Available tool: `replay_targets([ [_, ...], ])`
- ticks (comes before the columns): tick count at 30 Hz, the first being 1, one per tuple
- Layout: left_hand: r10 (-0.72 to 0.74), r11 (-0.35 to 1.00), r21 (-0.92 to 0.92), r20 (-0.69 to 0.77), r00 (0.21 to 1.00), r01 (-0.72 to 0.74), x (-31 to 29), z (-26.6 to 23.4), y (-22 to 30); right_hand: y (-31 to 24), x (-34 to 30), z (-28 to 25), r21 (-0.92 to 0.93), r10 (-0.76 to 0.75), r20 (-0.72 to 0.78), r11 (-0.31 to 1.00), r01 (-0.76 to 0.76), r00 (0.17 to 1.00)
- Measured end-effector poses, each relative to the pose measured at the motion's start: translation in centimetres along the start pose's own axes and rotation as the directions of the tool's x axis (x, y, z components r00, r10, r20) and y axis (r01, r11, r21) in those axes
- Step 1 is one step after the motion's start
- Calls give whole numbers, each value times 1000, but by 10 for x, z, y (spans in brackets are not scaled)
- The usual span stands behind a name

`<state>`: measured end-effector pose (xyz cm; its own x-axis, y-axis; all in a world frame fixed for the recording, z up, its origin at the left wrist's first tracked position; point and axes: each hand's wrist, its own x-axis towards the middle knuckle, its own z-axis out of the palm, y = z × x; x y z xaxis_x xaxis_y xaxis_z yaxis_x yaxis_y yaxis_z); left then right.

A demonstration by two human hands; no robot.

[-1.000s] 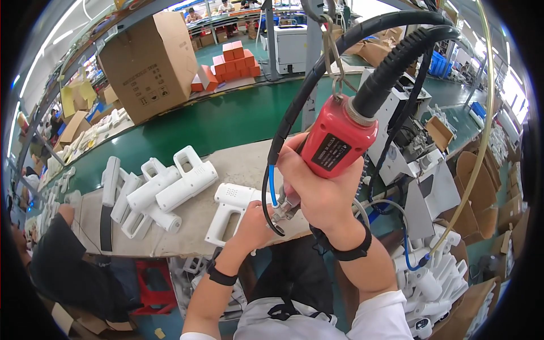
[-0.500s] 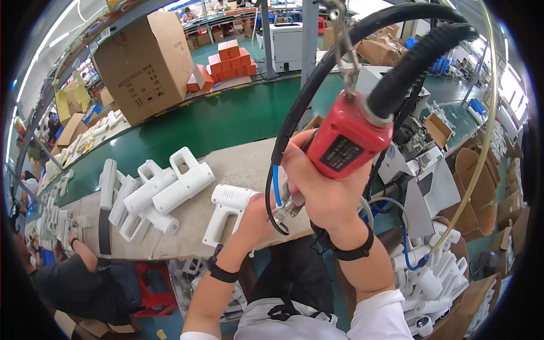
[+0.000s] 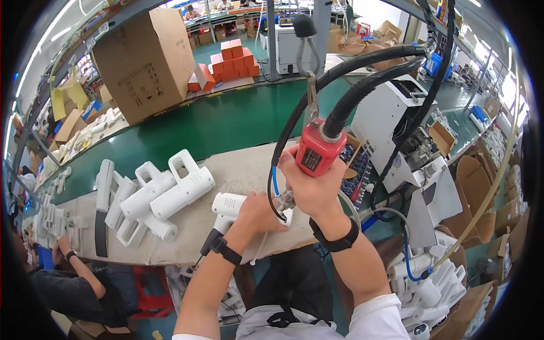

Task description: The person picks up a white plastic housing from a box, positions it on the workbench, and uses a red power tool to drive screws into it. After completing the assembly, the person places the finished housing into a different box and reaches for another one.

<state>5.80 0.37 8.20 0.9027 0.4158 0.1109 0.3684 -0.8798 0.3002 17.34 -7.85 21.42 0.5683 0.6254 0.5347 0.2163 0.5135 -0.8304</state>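
Observation:
My right hand is wrapped round a red power screwdriver that hangs from a metal hook, with a black hose at its top. The metal lower end of the tool points down at a white gun-shaped plastic housing lying on the bench. Closed over this housing, my left hand hides its middle. Whether the bit touches a screw cannot be seen. To the left, several similar white housings lie in a loose pile.
Beyond the worktop runs a green conveyor belt. A large cardboard box and orange boxes stand behind it. At the right are a screw tray, hanging cables and a heap of white housings. Another person sits at left.
The red screwdriver and my right hand have come down toward the bench. The housing under my left hand has turned and lies lower, its perforated end still toward the left.

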Motion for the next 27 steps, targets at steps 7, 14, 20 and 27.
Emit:
replay_targets([
  [7, -80, 997, -5, -10, 997, 80, 4, -4, 7, 20, 3, 5, 27, 57, 22, 998, -58, 998],
  [14, -160, 985, -75, -44, 986, 157, -3, 29, -11, 32, -2, 15, -150, 30, 49, 988, -23, 998],
  [20, -144, 990, -23, -217, 965, 142, 17, 42, -16, -15, 0, 5, -24, -64, -35, 998, 63, 997],
  [27, -94, 990, 77, -247, 964, 117, 13, 58, -31, -10, -8, 12, -30, 3, 9, 1000, -3, 1000],
])
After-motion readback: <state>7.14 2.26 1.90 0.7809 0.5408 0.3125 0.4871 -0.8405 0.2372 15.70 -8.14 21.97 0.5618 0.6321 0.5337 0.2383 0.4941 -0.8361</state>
